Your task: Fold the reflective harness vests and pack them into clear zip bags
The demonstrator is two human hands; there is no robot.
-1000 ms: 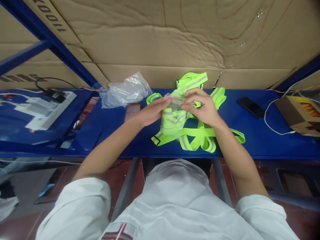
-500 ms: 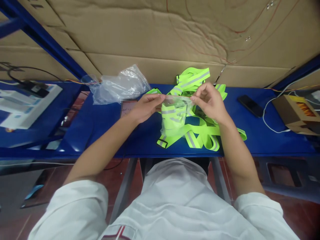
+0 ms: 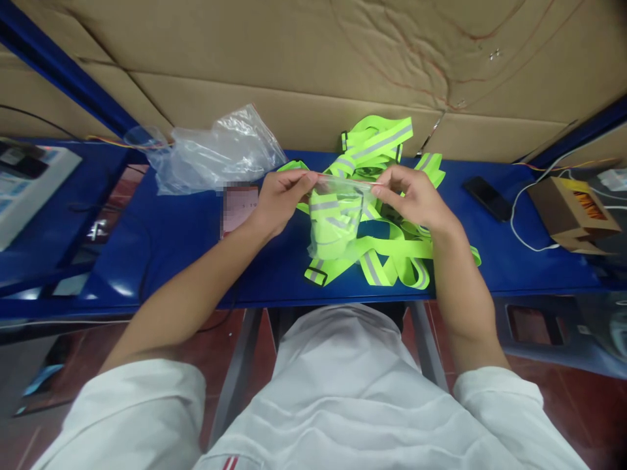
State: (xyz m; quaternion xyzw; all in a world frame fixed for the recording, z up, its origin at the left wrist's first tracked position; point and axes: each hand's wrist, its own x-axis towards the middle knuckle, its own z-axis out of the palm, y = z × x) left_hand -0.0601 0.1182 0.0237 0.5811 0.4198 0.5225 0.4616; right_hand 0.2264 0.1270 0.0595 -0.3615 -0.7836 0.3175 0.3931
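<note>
A small clear plastic bag (image 3: 337,219) with a folded neon-yellow reflective strap inside hangs between my hands above the blue table (image 3: 176,254). My left hand (image 3: 279,199) pinches the bag's top edge at its left end. At the right end of that edge my right hand (image 3: 411,199) pinches it too. Under and behind the bag lies a heap of loose neon-yellow reflective straps (image 3: 392,254) with grey stripes and black buckles.
A pile of empty clear plastic bags (image 3: 215,153) lies at the back left. A phone (image 3: 238,207) rests near my left wrist, and a black phone (image 3: 487,198) lies at the right. A cardboard box (image 3: 573,212) with a white cable stands far right. Cardboard sheets line the back.
My hands have spread apart along the bag's top edge, pulling it straight. The bag with the strap hangs a little lower. The view has shifted slightly to the left and down.
</note>
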